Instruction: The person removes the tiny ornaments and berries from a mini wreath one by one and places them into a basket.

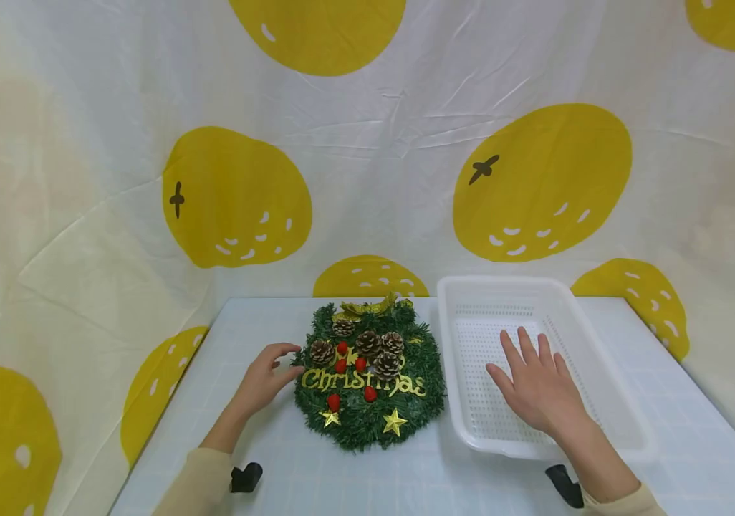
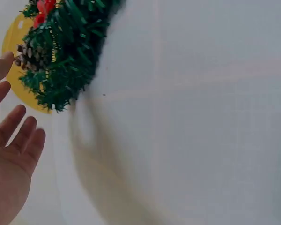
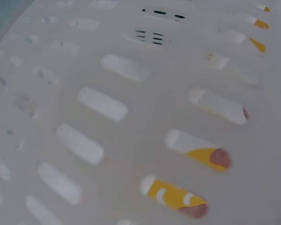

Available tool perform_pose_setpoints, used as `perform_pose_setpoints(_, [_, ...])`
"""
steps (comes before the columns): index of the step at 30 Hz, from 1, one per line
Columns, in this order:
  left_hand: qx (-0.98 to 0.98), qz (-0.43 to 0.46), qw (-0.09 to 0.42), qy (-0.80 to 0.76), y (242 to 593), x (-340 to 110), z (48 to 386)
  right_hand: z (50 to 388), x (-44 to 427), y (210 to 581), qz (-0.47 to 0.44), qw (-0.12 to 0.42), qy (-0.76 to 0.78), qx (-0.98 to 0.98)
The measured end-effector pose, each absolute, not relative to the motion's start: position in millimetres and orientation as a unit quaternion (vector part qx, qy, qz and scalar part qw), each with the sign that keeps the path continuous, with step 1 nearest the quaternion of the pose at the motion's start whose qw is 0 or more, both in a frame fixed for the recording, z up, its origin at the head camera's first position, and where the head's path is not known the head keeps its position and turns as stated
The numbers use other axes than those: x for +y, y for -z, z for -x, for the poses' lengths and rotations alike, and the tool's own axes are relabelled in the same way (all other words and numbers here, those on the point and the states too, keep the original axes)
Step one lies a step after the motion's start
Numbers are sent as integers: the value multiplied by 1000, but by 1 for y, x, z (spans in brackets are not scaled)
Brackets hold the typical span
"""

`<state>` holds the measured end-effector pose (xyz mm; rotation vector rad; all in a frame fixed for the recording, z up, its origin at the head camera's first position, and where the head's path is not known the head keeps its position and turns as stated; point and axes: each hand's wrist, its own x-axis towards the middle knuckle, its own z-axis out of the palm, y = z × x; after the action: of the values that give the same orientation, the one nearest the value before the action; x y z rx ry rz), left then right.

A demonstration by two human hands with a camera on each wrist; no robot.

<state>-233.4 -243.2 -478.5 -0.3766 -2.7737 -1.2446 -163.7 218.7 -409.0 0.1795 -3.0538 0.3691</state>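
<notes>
A green wreath [image 1: 367, 423] with pinecones, red berries, gold stars and gold "Christmas" lettering lies on the table. At its left edge is my left hand [image 1: 258, 383], fingers spread and slightly bent; whether they touch it I cannot tell. The left wrist view has the left hand [image 2: 11, 173] beside the wreath [image 2: 77, 56], one fingertip near a pinecone [image 2: 35, 57]. Palm down, my right hand [image 1: 541, 390] is over the white basket [image 1: 606, 380], fingers spread, holding nothing. The slotted basket wall [image 3: 145, 112] fills the right wrist view, with bits of the fingers [image 3: 220, 158] visible through slots.
The pale table [image 1: 354, 487] carries the wreath and basket side by side, close together. Behind them hangs a white cloth [image 1: 374, 186] printed with yellow fruit. A black object [image 1: 246, 478] is at the left wrist, another [image 1: 564, 486] at the right wrist.
</notes>
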Motion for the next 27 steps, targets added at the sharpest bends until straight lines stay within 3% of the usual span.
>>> perform_pose_setpoints(7, [-885, 111, 10, 452, 493, -239, 242, 164, 218, 408, -68, 33, -122, -990])
perform_pose_setpoints(18, [-892, 115, 6, 437, 509, -237, 253, 157, 212, 404, -83, 44, -137, -986])
perform_pose_setpoints(27, [-905, 106, -5, 412, 509, -237, 253, 149, 197, 395, -114, 87, -164, -976])
